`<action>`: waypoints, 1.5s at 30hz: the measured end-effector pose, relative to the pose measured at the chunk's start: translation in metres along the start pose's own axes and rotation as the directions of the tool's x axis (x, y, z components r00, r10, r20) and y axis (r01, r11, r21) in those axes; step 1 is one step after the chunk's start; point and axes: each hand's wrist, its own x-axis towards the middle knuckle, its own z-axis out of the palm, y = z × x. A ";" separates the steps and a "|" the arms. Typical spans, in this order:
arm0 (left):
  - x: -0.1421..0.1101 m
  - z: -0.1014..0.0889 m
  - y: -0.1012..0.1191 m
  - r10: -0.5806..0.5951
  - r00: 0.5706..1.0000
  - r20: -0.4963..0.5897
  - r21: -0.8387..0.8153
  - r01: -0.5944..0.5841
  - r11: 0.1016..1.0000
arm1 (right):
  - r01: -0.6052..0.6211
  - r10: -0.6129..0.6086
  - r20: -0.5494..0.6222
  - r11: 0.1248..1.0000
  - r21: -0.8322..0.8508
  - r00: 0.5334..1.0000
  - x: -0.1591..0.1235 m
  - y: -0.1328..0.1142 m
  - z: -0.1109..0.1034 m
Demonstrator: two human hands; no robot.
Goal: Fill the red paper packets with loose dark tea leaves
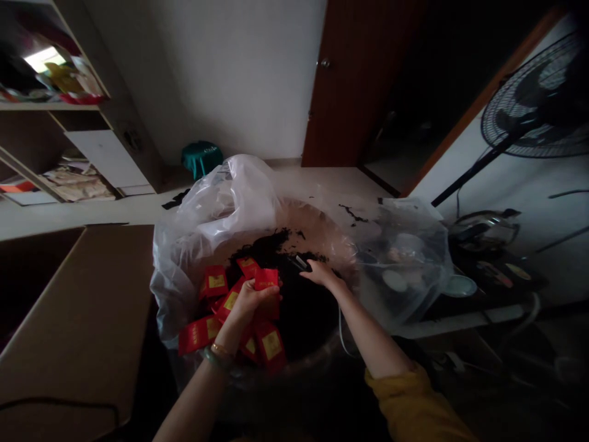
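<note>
My feed is dim and slightly soft. The plain pale wall (221, 80) reads as grey, while the brown-framed open doorway (437, 73) sinks to near black, as do the corners and bottom edge. My strongest glare is a white patch (45, 60) at the pale wooden shelf unit (110, 116); I cannot tell its source. Faint highlights lie on the crumpled clear plastic bag (251, 190). The small red packets (216, 280) stand out, their print blurred; the black, crumbly heap (308, 313) loses detail in shadow. Wide-angle distortion tilts the outer verticals.
</note>
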 end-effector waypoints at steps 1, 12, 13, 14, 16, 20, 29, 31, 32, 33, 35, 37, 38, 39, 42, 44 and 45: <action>0.000 0.000 0.000 -0.003 1.000 -0.004 -0.009 0.003 1.000 | -0.005 0.005 0.007 1.000 -0.013 1.000 0.001 0.001 0.005; 0.003 -0.005 -0.005 0.039 0.999 -0.034 -0.027 -0.040 0.999 | 0.202 -0.194 -0.083 0.974 0.105 0.978 -0.016 -0.005 -0.032; 0.004 -0.005 -0.007 0.048 0.998 -0.038 -0.025 -0.049 0.998 | 0.262 -0.254 -0.065 0.947 0.183 0.965 -0.022 -0.010 -0.040; 0.005 -0.005 -0.009 0.059 0.998 -0.038 -0.021 -0.060 0.998 | 0.300 -0.301 -0.037 0.918 0.260 0.953 -0.029 -0.015 -0.047; 0.006 -0.004 -0.011 0.088 0.996 -0.023 0.003 -0.088 0.996 | 0.342 -0.365 0.010 0.881 0.328 0.931 -0.043 -0.030 -0.059; 0.003 -0.002 -0.009 0.140 0.990 0.017 0.083 -0.141 0.986 | 0.406 -0.435 0.054 0.871 0.277 0.899 -0.066 -0.061 -0.070; -0.003 -0.002 -0.004 0.140 0.990 0.017 0.139 -0.141 0.980 | 0.394 -0.397 -0.013 0.903 0.172 0.918 -0.077 -0.075 -0.063; -0.004 -0.001 -0.003 0.135 0.991 0.002 0.130 -0.134 0.982 | 0.398 -0.399 -0.033 0.902 0.168 0.917 -0.077 -0.074 -0.060; -0.005 -0.001 -0.003 0.143 0.990 -0.009 0.126 -0.140 0.982 | 0.402 -0.401 -0.042 0.900 0.169 0.915 -0.077 -0.074 -0.059; -0.005 0.000 -0.003 0.157 0.987 -0.019 0.127 -0.153 0.980 | 0.407 -0.405 -0.046 0.897 0.170 0.913 -0.078 -0.074 -0.058; -0.005 0.000 -0.002 0.190 0.981 -0.029 0.147 -0.184 0.972 | 0.421 -0.419 -0.048 0.892 0.164 0.907 -0.078 -0.074 -0.057; -0.004 0.001 -0.002 0.211 0.977 -0.028 0.180 -0.203 0.962 | 0.432 -0.430 -0.045 0.890 0.146 0.902 -0.079 -0.075 -0.057; -0.003 0.000 -0.002 0.218 0.976 -0.029 0.192 -0.209 0.959 | 0.436 -0.434 -0.041 0.890 0.132 0.900 -0.079 -0.075 -0.057; -0.003 0.000 -0.003 0.226 0.974 -0.028 0.200 -0.216 0.956 | 0.441 -0.440 -0.038 0.890 0.120 0.897 -0.080 -0.076 -0.056; 0.000 0.000 -0.005 0.263 0.965 -0.012 0.216 -0.254 0.943 | 0.460 -0.462 -0.015 0.880 0.114 0.887 -0.081 -0.077 -0.055; 0.000 -0.001 -0.007 0.289 0.957 0.000 0.232 -0.281 0.931 | 0.457 -0.460 -0.014 0.879 0.134 0.888 -0.081 -0.078 -0.055; 0.001 -0.001 -0.007 0.297 0.955 0.004 0.240 -0.289 0.927 | 0.453 -0.455 -0.019 0.880 0.142 0.890 -0.082 -0.079 -0.054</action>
